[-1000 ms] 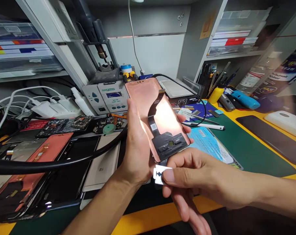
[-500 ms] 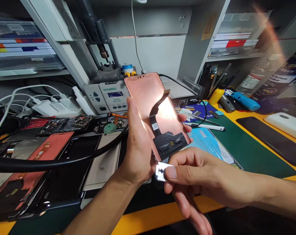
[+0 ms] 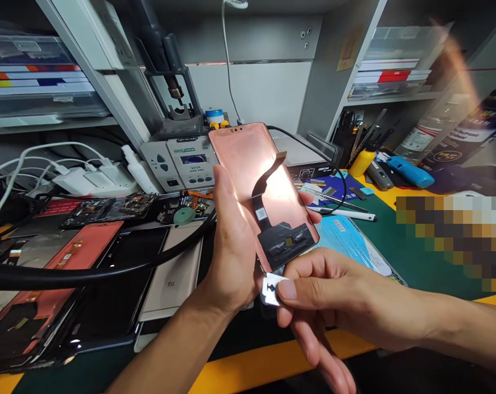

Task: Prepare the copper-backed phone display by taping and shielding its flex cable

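Observation:
A phone screen panel (image 3: 243, 158) with a shiny copper-coloured back is tilted up in my left hand (image 3: 233, 246). My thumb lies along its left edge and fingertips show at its right edge. A dark ribbon cable (image 3: 262, 200) runs up the panel from a black taped section (image 3: 286, 243) at its lower end. Between the thumb and fingers of my right hand (image 3: 333, 290) is a small silvery razor blade (image 3: 269, 290), close to the panel's bottom corner. Whether the blade touches the panel is unclear.
A thick black cable (image 3: 149, 268) crosses the left side above phone parts and a gold phone back (image 3: 174, 273). Behind stands a grey soldering station (image 3: 186, 161). A blue card (image 3: 350, 241) lies on the green mat (image 3: 412, 251); bottles and tools stand at the back right.
Both hands keep their holds, with only a very slight shift of the panel and blade. A pixelated patch now covers the right side, where a dark phone was visible.

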A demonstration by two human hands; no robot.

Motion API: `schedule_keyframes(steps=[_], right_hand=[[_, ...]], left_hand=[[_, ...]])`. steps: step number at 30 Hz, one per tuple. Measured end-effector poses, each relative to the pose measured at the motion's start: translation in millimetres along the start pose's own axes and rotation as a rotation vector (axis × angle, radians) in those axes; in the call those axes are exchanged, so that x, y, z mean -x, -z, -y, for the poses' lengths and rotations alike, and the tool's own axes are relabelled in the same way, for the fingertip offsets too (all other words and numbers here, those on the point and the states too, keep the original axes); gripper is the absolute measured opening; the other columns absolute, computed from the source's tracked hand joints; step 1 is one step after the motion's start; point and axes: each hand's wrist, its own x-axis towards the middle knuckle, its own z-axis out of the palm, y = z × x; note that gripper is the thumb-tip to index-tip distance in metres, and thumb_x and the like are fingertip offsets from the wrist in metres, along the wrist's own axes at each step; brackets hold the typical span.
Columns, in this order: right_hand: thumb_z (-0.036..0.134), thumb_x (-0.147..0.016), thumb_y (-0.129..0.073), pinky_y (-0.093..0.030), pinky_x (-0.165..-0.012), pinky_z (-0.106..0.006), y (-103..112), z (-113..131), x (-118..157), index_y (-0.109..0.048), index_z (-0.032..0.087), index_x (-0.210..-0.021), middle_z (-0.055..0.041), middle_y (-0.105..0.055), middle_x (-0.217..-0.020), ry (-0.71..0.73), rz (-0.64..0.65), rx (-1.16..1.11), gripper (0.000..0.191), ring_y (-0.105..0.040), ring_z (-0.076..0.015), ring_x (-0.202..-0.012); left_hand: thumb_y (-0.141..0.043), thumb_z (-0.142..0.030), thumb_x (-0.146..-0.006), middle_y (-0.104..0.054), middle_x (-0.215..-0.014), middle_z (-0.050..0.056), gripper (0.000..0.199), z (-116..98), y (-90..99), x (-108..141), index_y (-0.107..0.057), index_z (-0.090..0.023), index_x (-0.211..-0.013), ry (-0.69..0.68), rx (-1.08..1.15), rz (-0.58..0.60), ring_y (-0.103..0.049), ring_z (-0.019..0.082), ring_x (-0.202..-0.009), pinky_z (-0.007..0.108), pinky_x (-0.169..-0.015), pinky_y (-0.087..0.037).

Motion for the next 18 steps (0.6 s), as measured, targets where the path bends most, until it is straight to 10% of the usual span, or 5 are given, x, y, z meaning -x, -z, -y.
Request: schedule_keyframes(steps=[18], right_hand=[[0.038, -0.089, -0.059, -0.044, -0.038, -0.016, 6.7, 4.6, -1.0, -0.070, 0.009, -0.082, -0.0043, -0.068, -0.060, -0.093, -0.023, -0.102, 0.032, -0.063, -0.0118, -0.038]], left_hand=[[-0.007, -0.066, -0.094, -0.072, -0.086, 0.008, 0.077, 3.8, 0.0, -2.7, -0.063, -0.019, -0.117, -0.048, 0.074, -0.026, -0.074, 0.026, -0.082, 0.032, -0.063, -0.059]])
